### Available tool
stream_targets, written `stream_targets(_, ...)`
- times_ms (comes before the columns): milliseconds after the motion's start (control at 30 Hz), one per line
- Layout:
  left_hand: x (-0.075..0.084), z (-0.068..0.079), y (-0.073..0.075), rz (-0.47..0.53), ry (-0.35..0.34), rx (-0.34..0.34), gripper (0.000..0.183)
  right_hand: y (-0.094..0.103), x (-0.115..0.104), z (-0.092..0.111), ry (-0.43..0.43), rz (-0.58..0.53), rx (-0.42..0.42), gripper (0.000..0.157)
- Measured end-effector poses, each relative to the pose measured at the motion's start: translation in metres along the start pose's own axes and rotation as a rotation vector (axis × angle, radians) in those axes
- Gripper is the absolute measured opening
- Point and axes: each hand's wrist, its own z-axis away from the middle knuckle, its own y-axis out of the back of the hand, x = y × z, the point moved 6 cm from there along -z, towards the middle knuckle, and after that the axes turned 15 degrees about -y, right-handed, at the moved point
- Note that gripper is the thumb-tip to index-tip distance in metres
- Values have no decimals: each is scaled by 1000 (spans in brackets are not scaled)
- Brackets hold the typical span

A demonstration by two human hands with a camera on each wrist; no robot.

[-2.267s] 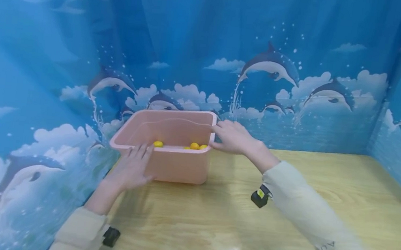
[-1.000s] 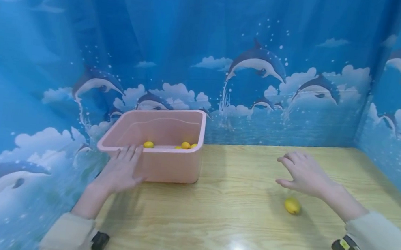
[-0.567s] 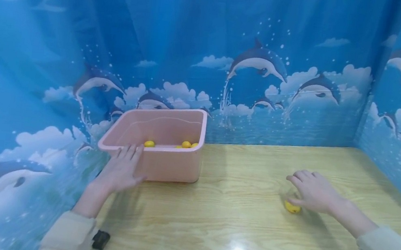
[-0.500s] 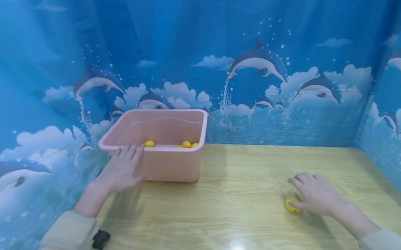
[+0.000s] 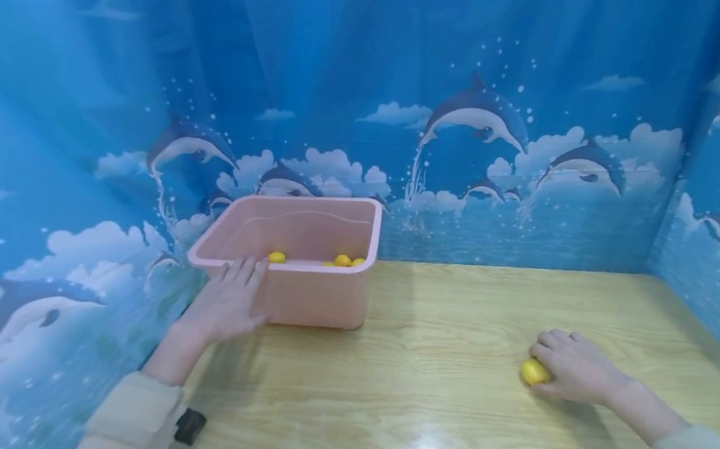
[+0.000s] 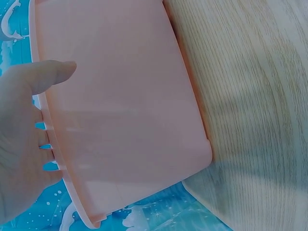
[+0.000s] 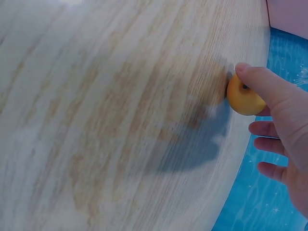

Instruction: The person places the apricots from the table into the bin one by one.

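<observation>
A pink plastic bin (image 5: 319,301) stands on the wooden table at the back left, with several yellow fruits (image 5: 343,260) inside. My left hand (image 5: 226,305) rests on its near rim. In the left wrist view the fingers of that hand (image 6: 21,130) reach over the rim while the thumb lies along the outer wall. Farther right, my right hand (image 5: 578,368) pinches a lemon (image 5: 535,372) low at the tabletop. From the right wrist, the lemon (image 7: 244,97) shows a dark end spot between thumb and index finger; the other fingers are loosely bent.
The wooden table (image 5: 381,402) spreads between the two hands and toward the front. A blue curtain (image 5: 470,177) printed with dolphins closes off the back and both sides, right behind the bin.
My right hand has left the bin's right rim, moved right and down to the lemon, and its fingers have closed round it. The left hand stays at the rim.
</observation>
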Motion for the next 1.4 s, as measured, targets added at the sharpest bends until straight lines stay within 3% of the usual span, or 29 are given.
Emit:
stream_targets(433,2,-1,4,-12,-3,9,90,-1,-5,-13,-12,-20,-66,37)
stream_targets(733,1,-1,6,-17,2,7,90,30,-19,-46,8,-58,13,39)
stream_targets(1400,1,-1,2,-32,-9,-10,90,95,-64,-114,60,-46,69,40)
